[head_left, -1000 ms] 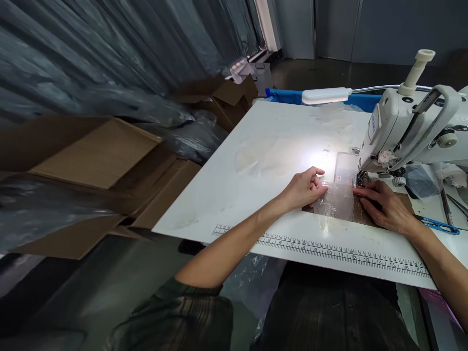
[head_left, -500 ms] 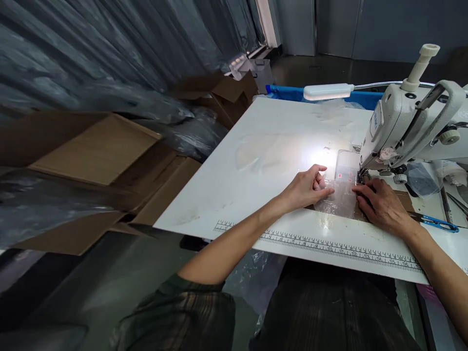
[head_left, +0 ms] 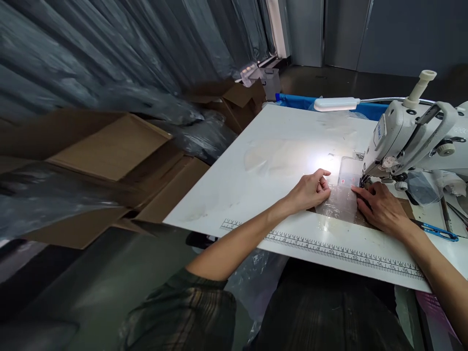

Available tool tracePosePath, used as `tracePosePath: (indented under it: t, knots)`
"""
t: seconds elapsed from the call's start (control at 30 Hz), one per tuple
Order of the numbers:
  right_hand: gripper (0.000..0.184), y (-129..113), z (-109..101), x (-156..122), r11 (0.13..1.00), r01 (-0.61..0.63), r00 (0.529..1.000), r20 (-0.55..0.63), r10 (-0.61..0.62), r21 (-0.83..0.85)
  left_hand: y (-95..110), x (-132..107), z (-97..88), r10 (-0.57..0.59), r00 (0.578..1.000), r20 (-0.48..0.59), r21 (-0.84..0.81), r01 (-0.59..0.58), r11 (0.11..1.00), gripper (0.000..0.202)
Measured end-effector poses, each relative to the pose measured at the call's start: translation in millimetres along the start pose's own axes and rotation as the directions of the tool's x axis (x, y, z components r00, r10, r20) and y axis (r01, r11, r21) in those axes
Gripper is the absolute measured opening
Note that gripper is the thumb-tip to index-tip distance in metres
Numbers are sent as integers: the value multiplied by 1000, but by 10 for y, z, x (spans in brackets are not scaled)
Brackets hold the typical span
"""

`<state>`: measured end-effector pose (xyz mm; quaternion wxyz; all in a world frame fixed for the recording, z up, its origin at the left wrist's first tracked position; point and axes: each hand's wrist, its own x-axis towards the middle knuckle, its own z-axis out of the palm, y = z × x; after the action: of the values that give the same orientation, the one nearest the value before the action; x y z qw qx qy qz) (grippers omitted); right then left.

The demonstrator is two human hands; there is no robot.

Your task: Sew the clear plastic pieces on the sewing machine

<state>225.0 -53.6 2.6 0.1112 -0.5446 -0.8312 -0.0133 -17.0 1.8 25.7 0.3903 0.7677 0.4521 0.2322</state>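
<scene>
Fingers of the bare left hand (head_left: 310, 191) half curled, index reaching out, thumb tip down at the left edge of a hazy, clear plastic piece (head_left: 338, 202); whether thumb and fingers pinch it or merely rest on it can't be made out. Bare right hand (head_left: 382, 207) lies low and fairly flat, fingers stretched forward and not closed on anything, index tip on the right side of the plastic, just beside the metal presser foot (head_left: 362, 182) of a white sewing machine (head_left: 398, 131). Plastic piece lies flat between the two hands, its rounded far end beyond the fingertips, a small red mark (head_left: 342, 181) near its middle. Under its near part and the right hand, a flat brown panel (head_left: 406, 208), set into or laid on the glossy white tabletop (head_left: 219, 195); which, unclear. Slim white lamp (head_left: 336, 104) above the far side; bright patch on the table left of the foot. Blue-handled snips (head_left: 440, 233) lie beside the right wrist, untouched. Step in hand, as I judge it: steering the right edge of the plastic at the foot, left hand steadying the far side. Needle and any stitches too small to see. Next move would seem to call for light, even guiding by both hands, the edge kept straight, the right index clear of the foot, and the slippery film free of puckers.
</scene>
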Motion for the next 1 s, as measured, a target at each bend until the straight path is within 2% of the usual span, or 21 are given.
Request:
tracePosePath:
  t: [0.13,0.3,0.4,0.5,0.6,0.77,0.87,1.0]
  knots:
    - [47,84,-76,19,990,-2,999,32,-3,143,9,11,24,-40,999,-7,-52,40,998,39]
    - [47,213,-184,-80,926,-3,998,58,-21,378,-19,37,24,-105,994,-7,-105,104,989,35]
    - [44,258,-147,-161,901,-6,1000,17,-1,434,-28,45,30,-130,991,-3,-136,129,982,33]
    - [40,251,-47,-212,900,94,994,-84,-64,427,-29,48,32,-158,987,-11,-144,155,977,35]
    - [38,218,41,-221,916,183,981,-132,-145,358,-37,56,27,-186,982,-27,-157,180,971,34]
    - [37,193,97,-211,942,197,974,-162,-157,273,-35,67,8,-201,980,-4,-190,197,962,34]
    - [38,191,105,-217,940,208,967,-201,-156,272,-10,68,5,-222,975,8,-185,220,958,35]
    - [37,189,110,-225,935,203,964,-229,-138,289,9,77,17,-243,970,-27,-173,235,956,31]
